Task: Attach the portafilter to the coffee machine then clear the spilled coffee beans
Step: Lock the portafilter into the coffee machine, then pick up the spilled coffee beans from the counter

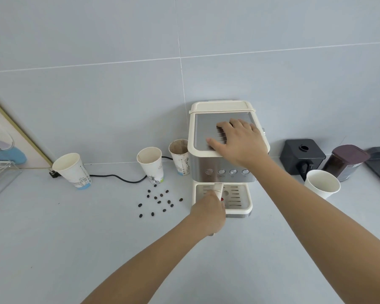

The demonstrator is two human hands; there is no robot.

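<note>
Attaching step in hand, by the look of it; left hand clenched round the portafilter handle at lower centre of the frame, head hidden under the coffee machine; right hand spread flat, palm down, on the machine's top, gripping nothing; long axis of the handle running out from the machine toward the lower edge of the frame, slightly leftward; next, probably a sideways twist to lock, machine braced; beans scattered left of the drip tray, untouched.
</note>
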